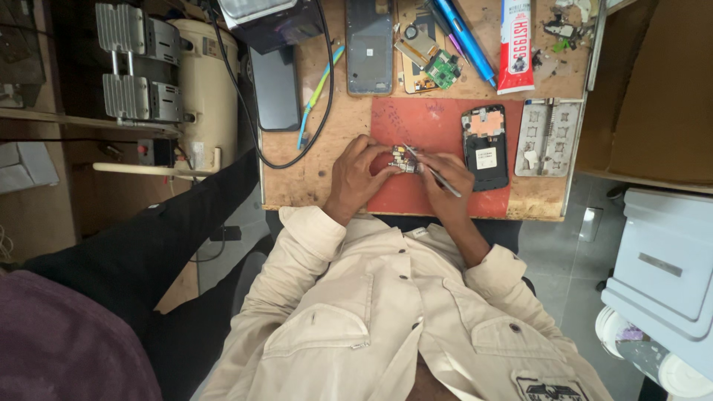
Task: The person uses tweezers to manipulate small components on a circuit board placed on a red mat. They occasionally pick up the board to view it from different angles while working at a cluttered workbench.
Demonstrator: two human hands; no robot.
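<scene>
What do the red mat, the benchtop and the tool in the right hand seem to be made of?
Red mat: likely rubber or silicone, matte, scuffed and marked. Benchtop: wood or plywood, bare, stained, worn. Tool in the right hand: probably metal, thin, grey with a slight gleam.

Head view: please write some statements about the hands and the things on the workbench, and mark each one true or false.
1. The left hand steadies a small circuit board on the red mat. True.
2. The right hand holds a hammer. False: it holds a thin metal tool, tip at the board.
3. An opened black phone lies on the mat to the right of the hands. True.
4. The blue pen-shaped tool lies on the red mat. False: it lies on the bare wooden bench at the far edge.
5. The white and red tube stands upright. False: it lies flat.
</scene>
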